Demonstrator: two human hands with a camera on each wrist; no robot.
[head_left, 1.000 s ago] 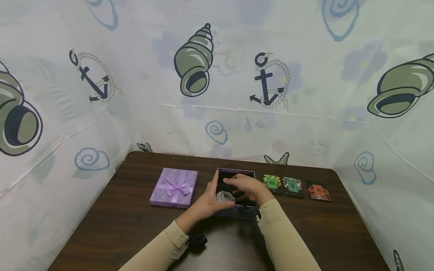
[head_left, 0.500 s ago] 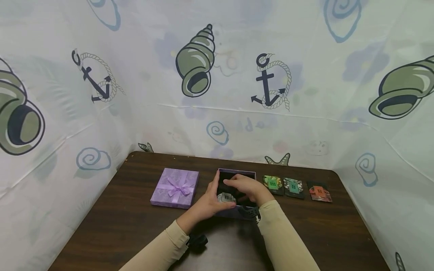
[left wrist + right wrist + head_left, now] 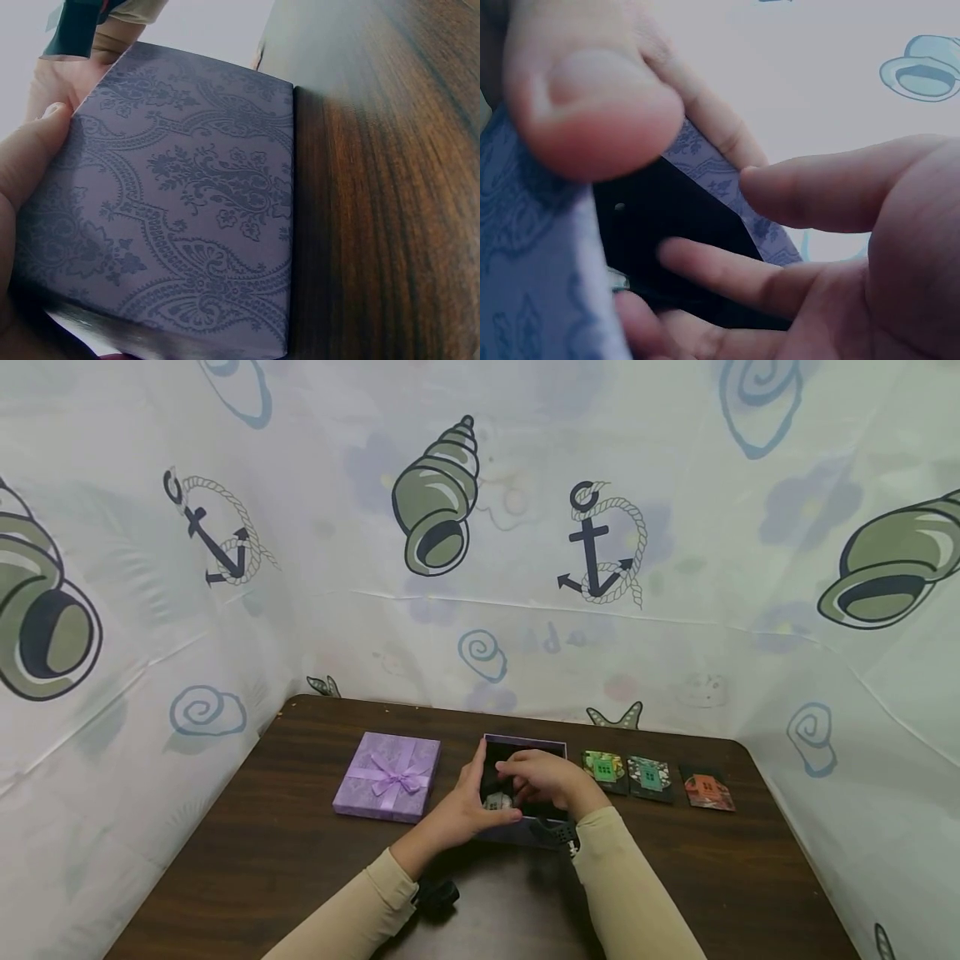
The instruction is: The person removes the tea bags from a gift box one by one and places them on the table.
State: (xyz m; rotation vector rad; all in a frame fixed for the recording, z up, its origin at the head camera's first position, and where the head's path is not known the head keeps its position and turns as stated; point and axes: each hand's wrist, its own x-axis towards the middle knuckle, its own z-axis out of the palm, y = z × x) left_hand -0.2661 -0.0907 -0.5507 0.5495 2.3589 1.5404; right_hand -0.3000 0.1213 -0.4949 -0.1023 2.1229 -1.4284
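Observation:
A purple patterned box (image 3: 517,832) stands uncovered, its dark inside facing up. My left hand (image 3: 463,802) grips its left side, thumb along the near rim and fingers by the far left corner. In the left wrist view the thumb (image 3: 37,154) lies at the edge of the embossed box wall (image 3: 202,172). Inside the box, at the left, is a small flat packet (image 3: 497,800) with a grey-white picture, partly hidden. My right hand (image 3: 546,778) reaches in beside it. In the right wrist view its fingers (image 3: 727,277) point down inside, thumb spread apart from them.
A purple lid (image 3: 387,777) with a ribbon bow lies left of the box. To the right lie three dark packets: one yellow-green (image 3: 604,769), one teal (image 3: 650,776), one orange-red (image 3: 707,787). Printed fabric (image 3: 525,568) stands behind the brown table (image 3: 247,860).
Inside the box, the grey-white packet has shifted and turned, showing narrower now. The right fingers have curled in closer to it. The left hand stays on the box.

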